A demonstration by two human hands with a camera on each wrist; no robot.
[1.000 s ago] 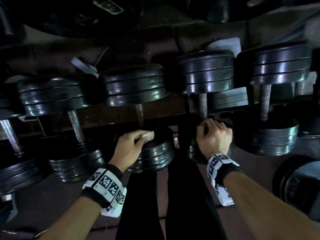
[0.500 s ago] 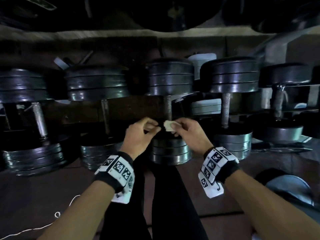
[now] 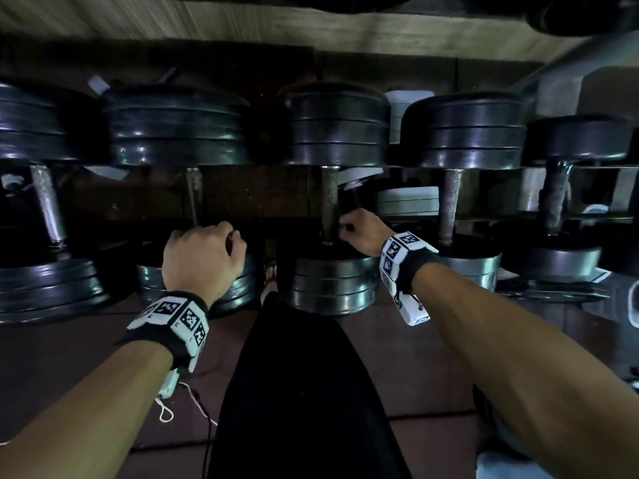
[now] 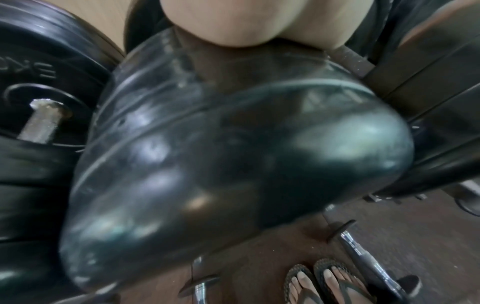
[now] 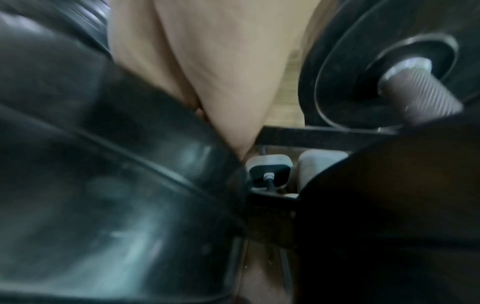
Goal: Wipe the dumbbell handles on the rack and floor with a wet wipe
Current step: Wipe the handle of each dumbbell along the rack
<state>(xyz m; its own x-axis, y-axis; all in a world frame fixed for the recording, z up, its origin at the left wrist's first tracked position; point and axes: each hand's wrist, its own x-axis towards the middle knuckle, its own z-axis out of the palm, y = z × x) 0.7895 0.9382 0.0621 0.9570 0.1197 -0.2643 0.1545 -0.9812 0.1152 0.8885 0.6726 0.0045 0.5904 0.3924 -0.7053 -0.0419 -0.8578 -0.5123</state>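
Observation:
Black plate dumbbells lie in a row on the rack, handles pointing toward me. My left hand (image 3: pixel 221 238) is curled round the near end of the second dumbbell's handle (image 3: pixel 194 195); in the left wrist view the palm (image 4: pixel 244 22) sits just above that dumbbell's near plate (image 4: pixel 233 164). My right hand (image 3: pixel 351 228) has its fingers curled against the right side of the centre dumbbell's handle (image 3: pixel 329 198), at its near end. No view shows the wet wipe; it is hidden inside the right hand's fingers. The right wrist view is filled by palm (image 5: pixel 207 61) and plate (image 5: pixel 103 185).
More dumbbells flank these, with handles at the left (image 3: pixel 48 205) and the right (image 3: pixel 451 202). My black-clad legs (image 3: pixel 304 392) and sandalled feet (image 4: pixel 324 283) are on the dark floor mat. A chrome dumbbell (image 4: pixel 369 267) lies on the floor. A thin cable (image 3: pixel 204 420) hangs from my left wrist.
The wipe passed from my left hand to my right. The hands then parted: the left went to the second dumbbell's handle, the right to the centre one, and the wipe dropped out of sight.

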